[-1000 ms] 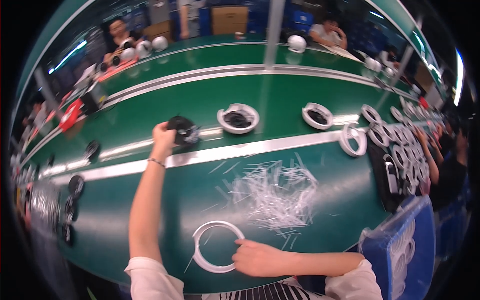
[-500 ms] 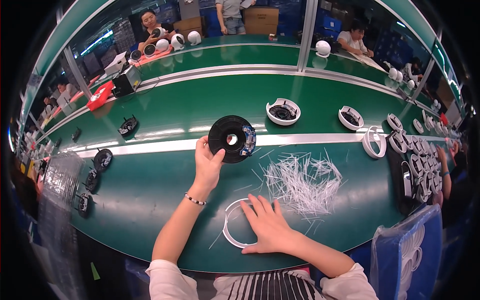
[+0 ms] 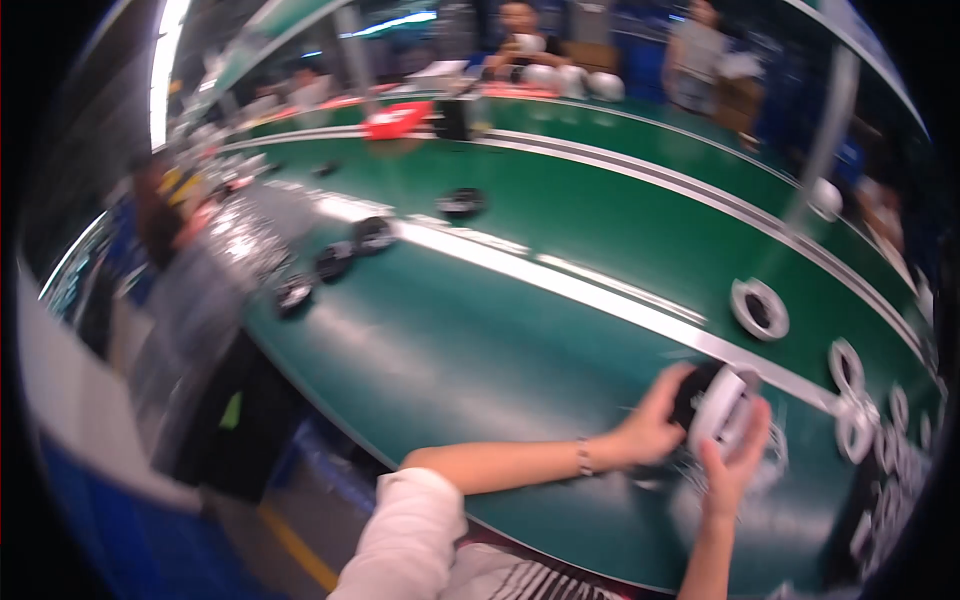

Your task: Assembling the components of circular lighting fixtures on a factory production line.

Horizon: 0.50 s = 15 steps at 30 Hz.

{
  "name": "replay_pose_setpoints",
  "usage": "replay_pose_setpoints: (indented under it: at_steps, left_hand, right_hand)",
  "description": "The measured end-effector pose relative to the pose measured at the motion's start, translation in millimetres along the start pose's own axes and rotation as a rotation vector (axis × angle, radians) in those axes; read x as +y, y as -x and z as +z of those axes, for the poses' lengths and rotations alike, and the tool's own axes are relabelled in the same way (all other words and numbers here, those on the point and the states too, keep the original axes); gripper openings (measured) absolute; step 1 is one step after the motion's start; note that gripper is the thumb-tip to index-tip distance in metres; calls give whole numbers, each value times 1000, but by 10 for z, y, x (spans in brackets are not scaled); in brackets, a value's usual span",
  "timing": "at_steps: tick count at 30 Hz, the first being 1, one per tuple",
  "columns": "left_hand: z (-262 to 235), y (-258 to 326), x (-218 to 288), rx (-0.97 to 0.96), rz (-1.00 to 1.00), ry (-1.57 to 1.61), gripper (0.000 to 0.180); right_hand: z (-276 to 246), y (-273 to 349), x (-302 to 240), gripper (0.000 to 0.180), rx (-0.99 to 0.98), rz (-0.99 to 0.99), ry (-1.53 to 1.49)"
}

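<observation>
Above the right part of the green table, my left hand (image 3: 648,428) grips a black round housing (image 3: 690,396) by its left side. My right hand (image 3: 742,462) is closed around a white plastic ring (image 3: 716,414), which is pressed up against the black housing. Both parts are tilted, and motion blur hides how far one sits in the other. Beneath and behind my right hand, a blurred pile of thin white strips (image 3: 774,462) lies on the table, partly covered.
Several black round parts, one of them a disc (image 3: 374,236), lie along the left of the table (image 3: 450,350). A white ring with a black insert (image 3: 760,310) rests on the green strip; more white rings (image 3: 853,432) crowd the right. Clear plastic packaging (image 3: 250,235) sits at the left edge.
My view has swung left. My right hand has lifted the white ring off the table, and my left hand has brought the black housing against it.
</observation>
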<state>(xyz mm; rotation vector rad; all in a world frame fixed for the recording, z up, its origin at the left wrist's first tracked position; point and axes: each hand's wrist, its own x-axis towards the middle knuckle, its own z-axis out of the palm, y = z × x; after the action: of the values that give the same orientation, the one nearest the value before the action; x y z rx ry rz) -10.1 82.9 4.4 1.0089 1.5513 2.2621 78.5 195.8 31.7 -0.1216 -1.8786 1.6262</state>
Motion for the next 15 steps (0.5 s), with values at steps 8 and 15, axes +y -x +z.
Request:
replay_pose_setpoints:
  at_steps: [8, 15]
  left_hand:
    - [-350, 62, 332, -340, -762, 1122, 66]
    - [-238, -76, 529, 228, -728, 1021, 32]
  right_hand:
    - [282, 126, -28, 101, -157, -20, -55]
    - [312, -33, -89, 105, -253, -136, 33]
